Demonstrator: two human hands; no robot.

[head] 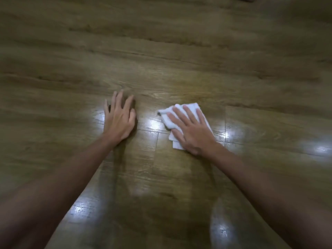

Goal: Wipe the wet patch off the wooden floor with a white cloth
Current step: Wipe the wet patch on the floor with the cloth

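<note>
Right hand point(193, 131) lies flat on the white cloth point(181, 116), our fingers straight and spread, pressing the folded fabric down onto the wooden floor point(161, 51). We see the cloth sitting a little toward four o'clock from the middle of the view, its rumpled end poking out past our fingertips toward eleven o'clock and its layered corners showing under the heel of the palm at seven o'clock. Whether any wet patch lies under or beside it we cannot tell; glossy glare spots break up the boards just beside the cloth at nine o'clock and three o'clock.

Our left hand point(119, 119) rests well apart from the cloth, at its nine o'clock, palm down on the bare boards with the fingers relaxed and fanned, holding nothing. Both forearms run in from the lower corners. More bright reflections sit at six o'clock, near the bottom of the view, and the plank seams run roughly from nine to three o'clock.
</note>
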